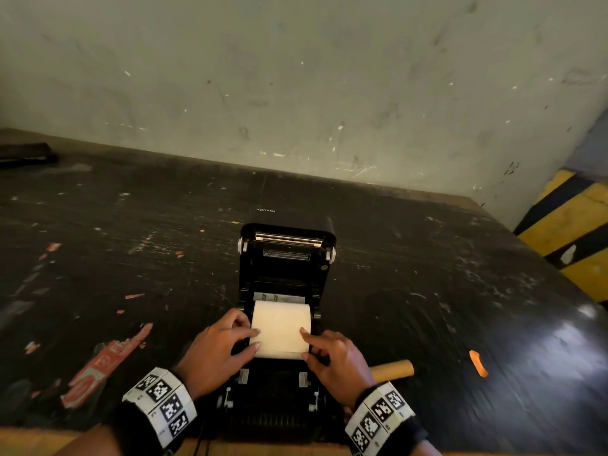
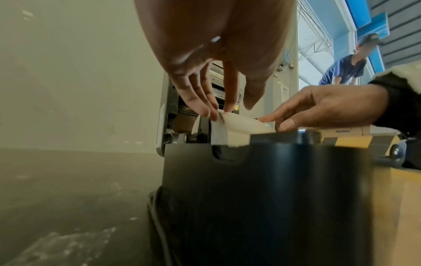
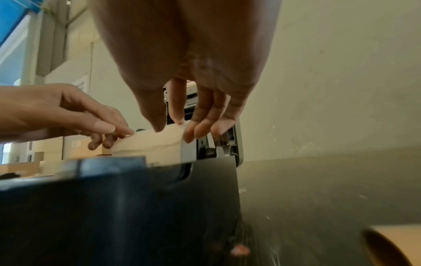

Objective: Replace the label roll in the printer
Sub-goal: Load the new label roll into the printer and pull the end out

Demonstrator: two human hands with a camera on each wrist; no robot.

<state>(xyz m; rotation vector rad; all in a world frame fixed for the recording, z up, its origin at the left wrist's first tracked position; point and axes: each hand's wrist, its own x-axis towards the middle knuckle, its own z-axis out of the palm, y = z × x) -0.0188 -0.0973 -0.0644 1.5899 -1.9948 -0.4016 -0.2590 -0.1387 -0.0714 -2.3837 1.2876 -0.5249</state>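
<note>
The black printer stands open on the dark table, its lid tipped up toward the wall. A cream label roll lies across its bay. My left hand grips the roll's left end, index finger on top and thumb at the front. At the right end, my right hand holds it the same way. In the left wrist view my left hand reaches down onto the roll above the printer body. The right wrist view has my right hand straddling the roll's right edge.
An empty cardboard core lies right of the printer, an orange scrap beyond it. Red torn packaging sits on the table at left. A wall closes the back, a yellow-black striped barrier the right. A person in blue stands far off.
</note>
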